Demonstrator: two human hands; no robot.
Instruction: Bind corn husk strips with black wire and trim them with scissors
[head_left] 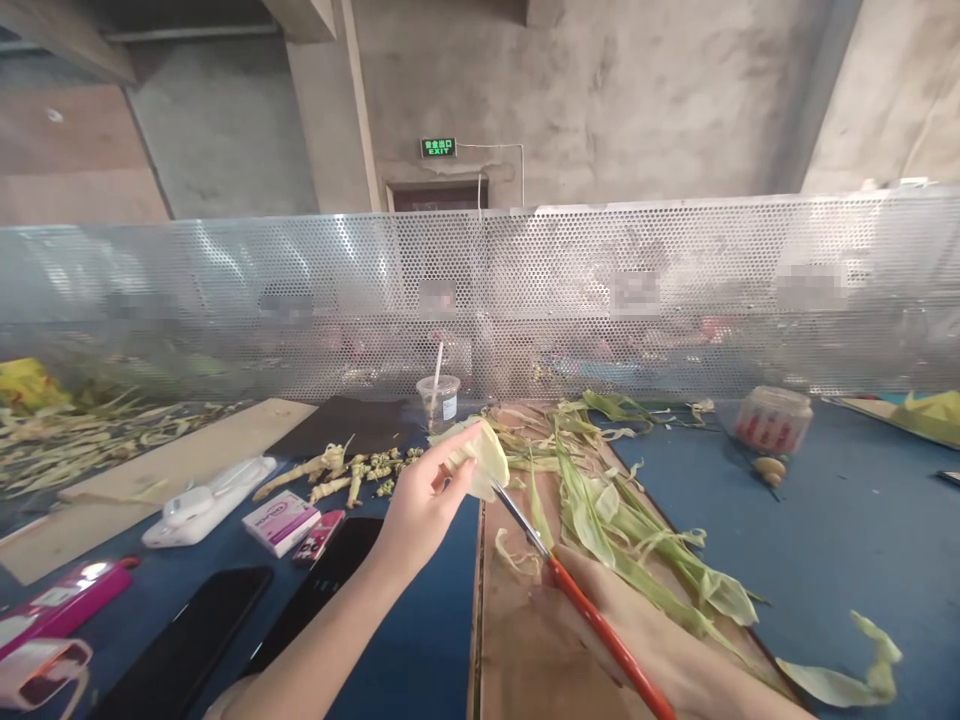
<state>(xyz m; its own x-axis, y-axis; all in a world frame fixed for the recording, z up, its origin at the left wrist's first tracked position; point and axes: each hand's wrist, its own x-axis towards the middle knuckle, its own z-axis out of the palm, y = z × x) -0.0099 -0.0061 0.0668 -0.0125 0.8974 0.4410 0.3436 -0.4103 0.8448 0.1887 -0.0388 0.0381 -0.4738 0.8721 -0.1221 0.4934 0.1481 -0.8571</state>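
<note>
Between the thumb and fingers of my left hand (429, 495) is a thin, pale yellow-green piece of husk (489, 462), raised above the table. My right hand (585, 595) is closed round a slim paintbrush (589, 610) with a red handle and a silver metal front part. Its dark tip meets or nearly meets the lower edge of the piece. Most of the right fingers are hidden behind the handle. Long green and cream husk strips (600, 510) lie on the brown board (517, 660) below and beyond the right hand.
Left on the blue table are phones (191, 640), a pink-and-white box (281, 522), a white device (206, 505), pale root-like pieces (352, 478) and a cardboard sheet (187, 455). A plastic cup (439, 400) stands ahead, a jar (772, 420) at right. A perforated metal screen (540, 260) spans the back.
</note>
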